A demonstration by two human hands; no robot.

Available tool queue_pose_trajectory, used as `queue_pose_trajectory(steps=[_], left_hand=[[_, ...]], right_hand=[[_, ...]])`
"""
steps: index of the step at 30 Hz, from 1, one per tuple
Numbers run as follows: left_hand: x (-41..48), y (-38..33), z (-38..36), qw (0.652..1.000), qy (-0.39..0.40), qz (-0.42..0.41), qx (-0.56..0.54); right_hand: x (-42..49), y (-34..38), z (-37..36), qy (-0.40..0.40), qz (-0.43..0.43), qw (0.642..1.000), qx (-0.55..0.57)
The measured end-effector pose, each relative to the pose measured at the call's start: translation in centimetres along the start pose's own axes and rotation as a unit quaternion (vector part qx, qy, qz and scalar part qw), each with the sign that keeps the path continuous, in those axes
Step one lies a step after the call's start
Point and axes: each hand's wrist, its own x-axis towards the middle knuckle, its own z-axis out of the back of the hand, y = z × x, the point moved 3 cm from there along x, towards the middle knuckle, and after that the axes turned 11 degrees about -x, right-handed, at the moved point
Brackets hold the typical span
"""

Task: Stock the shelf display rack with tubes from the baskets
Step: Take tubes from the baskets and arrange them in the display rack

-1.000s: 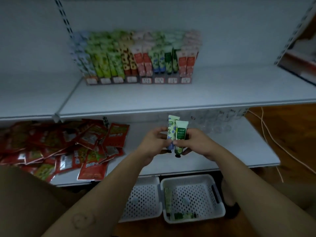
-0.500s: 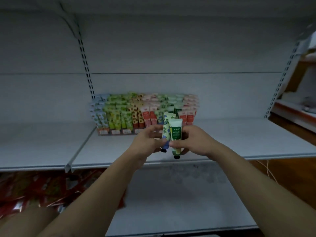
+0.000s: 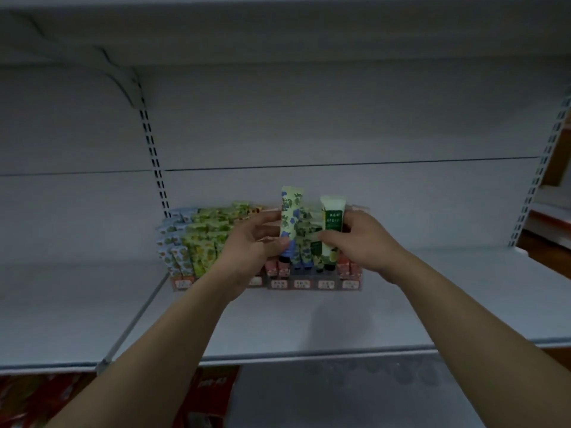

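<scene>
Rack mostly stocked: display rack [image 3: 309, 284], centre frame, packed with upright tubes in colour rows. Two not yet placed, both held cap-down just in front of rack. Left hand [image 3: 253, 251] pinches blue-flowered tube [image 3: 290, 217]; right hand [image 3: 361, 242] pinches green-label tube [image 3: 332, 220]. Baskets out of view, remaining stock unknown. Tubes: soft printed plastic, flat crimped top, small dark round cap. Rack front looks like clear plastic with price tags. Shelf [image 3: 401, 304]: matte white metal. Glossy red packets [image 3: 213, 387] at lower left.

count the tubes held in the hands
2. A blue-flowered tube in the left hand, a green-labelled tube in the right hand, both upright; palms could hide more.
</scene>
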Motion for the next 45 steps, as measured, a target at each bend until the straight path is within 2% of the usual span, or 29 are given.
queue_pose_trajectory(steps=[4,7,15,18,24,31,35,37,39,42,45], left_hand=[[1.4,0.6,-0.8,0.999,-0.018,0.004,-0.030],[2.2,1.2,-1.3,0.997,-0.038,0.004,-0.061],[2.8,2.0,-0.5,0.989,-0.084,0.027,-0.122],[2.5,2.6,0.1,0.987,-0.093,0.041,-0.122],[2.3,3.1,1.2,0.987,-0.117,0.057,-0.095],[2.1,2.8,1.2,0.994,-0.069,0.051,-0.070],[2.7,2.8,1.5,0.997,-0.047,0.061,-0.012],[3.0,3.0,1.5,0.995,-0.057,0.080,-0.010],[3.0,3.1,0.9,0.993,-0.067,0.100,-0.013],[3.5,3.7,-0.1,0.992,-0.091,0.091,0.000],[3.1,3.5,-1.0,0.993,-0.061,0.021,0.097]], right_hand=[[0.2,-0.9,-2.1,0.020,0.013,1.000,0.020],[0.3,-1.1,-3.9,0.014,0.017,0.996,0.087],[1.5,-1.4,-6.1,-0.065,-0.015,0.980,0.189],[1.4,-1.1,-6.9,-0.076,-0.009,0.984,0.162],[1.2,-0.4,-8.2,-0.045,0.003,0.988,0.150],[1.2,-1.2,-8.2,0.008,-0.053,0.971,0.234],[1.5,-1.9,-7.3,0.039,-0.056,0.984,0.163],[1.7,-2.1,-6.4,0.039,-0.066,0.982,0.172],[1.8,-2.1,-5.5,0.013,-0.066,0.984,0.166],[1.9,-1.7,-4.4,-0.043,-0.021,0.998,0.042],[2.4,-1.7,-3.8,-0.083,-0.004,0.996,-0.012]])
